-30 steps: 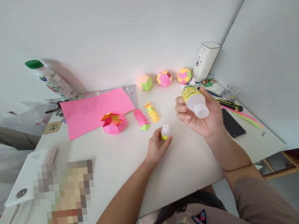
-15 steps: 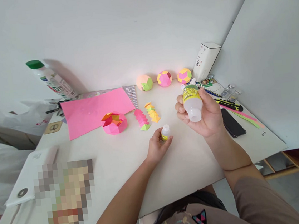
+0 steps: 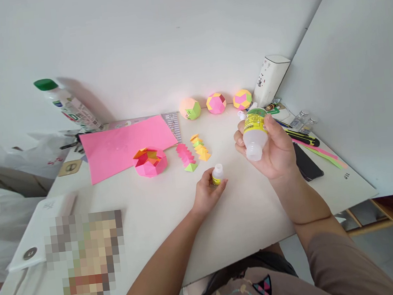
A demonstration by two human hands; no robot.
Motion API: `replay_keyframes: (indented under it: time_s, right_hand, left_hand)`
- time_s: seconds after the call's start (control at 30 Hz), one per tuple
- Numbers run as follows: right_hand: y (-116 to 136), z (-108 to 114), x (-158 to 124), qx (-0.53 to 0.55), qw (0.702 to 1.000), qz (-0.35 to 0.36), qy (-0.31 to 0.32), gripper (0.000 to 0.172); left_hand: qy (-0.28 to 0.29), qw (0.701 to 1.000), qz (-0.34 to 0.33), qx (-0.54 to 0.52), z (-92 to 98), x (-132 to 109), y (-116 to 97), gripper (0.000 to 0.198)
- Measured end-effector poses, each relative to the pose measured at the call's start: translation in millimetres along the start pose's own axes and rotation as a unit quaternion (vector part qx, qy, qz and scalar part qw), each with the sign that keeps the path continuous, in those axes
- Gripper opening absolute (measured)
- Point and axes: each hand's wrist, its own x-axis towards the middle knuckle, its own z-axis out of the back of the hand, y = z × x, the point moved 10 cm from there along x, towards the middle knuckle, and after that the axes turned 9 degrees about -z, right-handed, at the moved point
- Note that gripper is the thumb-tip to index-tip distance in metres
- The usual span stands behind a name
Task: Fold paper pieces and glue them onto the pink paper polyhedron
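My left hand [image 3: 206,191] is closed around a small open-necked bottle [image 3: 217,174] with a yellow label, which stands upright at the table top. Raised above the table, my right hand [image 3: 271,151] grips a larger translucent bottle [image 3: 254,133] with a yellow and green label. That bottle is tilted, its open mouth pointing down and toward me, apart from the small one. Left of my hands lie a strip of folded pink paper pieces [image 3: 185,156] and a strip of yellow ones [image 3: 202,150]. A pink paper bowl shape [image 3: 150,164] sits beyond them.
Three paper balls [image 3: 216,103] stand along the wall. Pink paper sheets [image 3: 125,146] lie at the back left, near a leaning white bottle with a green cap [image 3: 71,107]. At right are a black phone [image 3: 308,162], a cutter [image 3: 304,138] and a white box [image 3: 271,80].
My right hand has shifted slightly to the right with the larger bottle, which is turned a little. My left hand and the small bottle stay in place.
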Motion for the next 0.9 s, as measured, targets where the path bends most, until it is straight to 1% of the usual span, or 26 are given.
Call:
replay_keyframes:
  time_s: [0.17,0.33,0.43,0.53,0.67,0.7,0.83,0.9]
  right_hand:
    - [3,12,-2,-0.071,0.995,0.012,-0.069,0.042]
    - [7,18,-4,-0.097,0.99,0.045,-0.089,0.044]
    - [12,20,-6,-0.108,0.986,0.077,-0.102,0.044]
    - [19,18,-12,-0.151,0.974,0.115,-0.119,0.042]
    - [32,7,-25,-0.177,0.958,0.197,-0.112,0.041]
    - [32,5,-27,-0.182,0.957,0.201,-0.107,0.041]
    - [22,6,-24,-0.222,0.956,0.156,-0.113,0.044]
    - [20,5,-22,-0.238,0.953,0.152,-0.107,0.044]
  left_hand:
    - [0.002,1.0,-0.002,0.002,0.1,0,-1,0.039]
    - [0.0,1.0,-0.005,0.001,0.3,0,-1,0.038]
    - [0.001,1.0,-0.005,-0.004,-0.4,0,0,0.039]
    - [0.004,1.0,-0.005,-0.011,-1.7,0,0,0.038]
    - [0.016,1.0,-0.01,-0.019,-4.2,0,-2,0.039]
    - [0.019,1.0,-0.012,-0.018,-4.7,0,-3,0.039]
    - [0.029,0.999,-0.032,-0.007,-5.5,0,-8,0.039]
    - [0.033,0.999,-0.043,0.003,-5.7,-1,-10,0.038]
